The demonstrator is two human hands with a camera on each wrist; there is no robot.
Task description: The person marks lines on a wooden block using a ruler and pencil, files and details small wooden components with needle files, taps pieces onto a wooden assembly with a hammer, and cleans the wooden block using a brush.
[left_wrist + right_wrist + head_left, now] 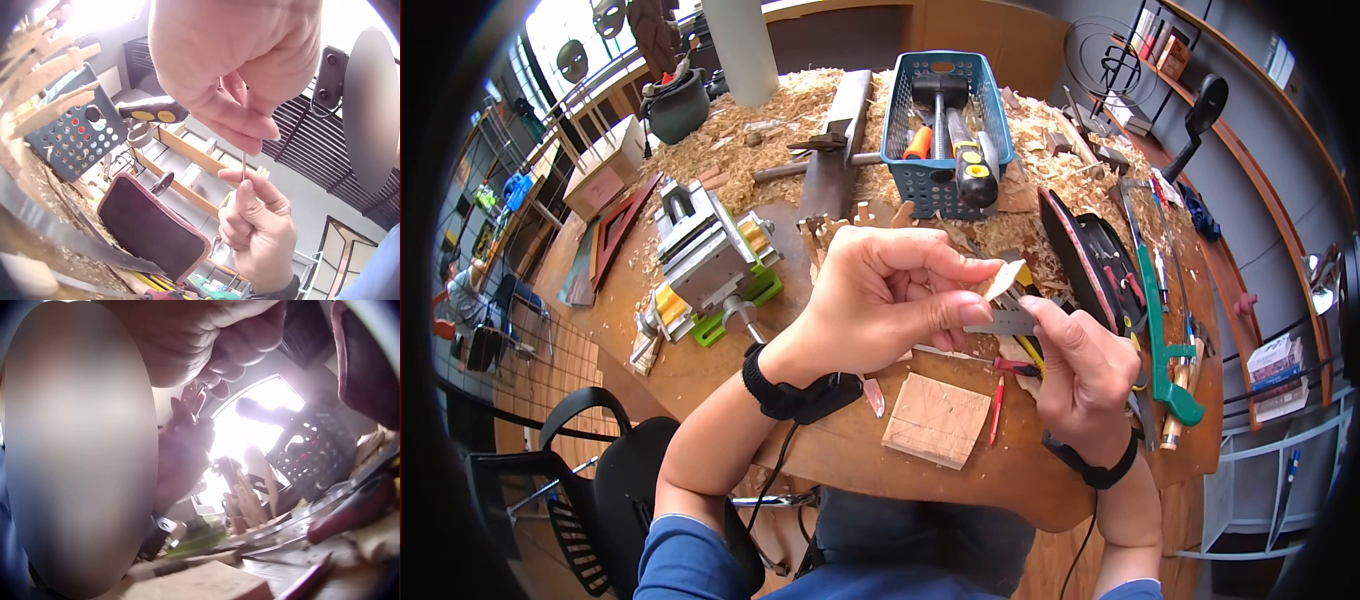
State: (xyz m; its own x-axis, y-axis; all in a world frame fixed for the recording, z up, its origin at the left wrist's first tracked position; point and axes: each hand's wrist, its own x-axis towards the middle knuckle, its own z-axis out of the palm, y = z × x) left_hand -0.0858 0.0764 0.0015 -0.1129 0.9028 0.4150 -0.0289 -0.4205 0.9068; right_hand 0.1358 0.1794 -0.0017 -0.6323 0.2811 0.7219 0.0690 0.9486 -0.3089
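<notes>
Left of the blue basket (910, 182), a metal vise (705, 255) sits on the bench (840, 465), and it looks to have green and yellow parts around it. Straight out on the near side of the basket, the left hand (875, 300) is up in the air, thumb and forefinger closed to a narrow pinch on a small pale piece (1004, 281). Below that, well toward the person from the basket, lies a flat wooden block (935, 420). The piece itself is held up near side of the basket and a bit to its right, and a grey metal strip (1005, 322) shows right by it; can't tell if that's being held too. Next along, right and near side of the basket, the right hand (1085, 370) pinches the piece's other end, fingertips nearly together. Farther right of the basket there's a green-handled saw (1185, 408). Handling tips, fwiw: I'd keep both pinches light, since something that thin could snap or twist if squeezed. Brace your wrists, tilt it toward the light, and keep fingertips off the edge you want to see.
</notes>
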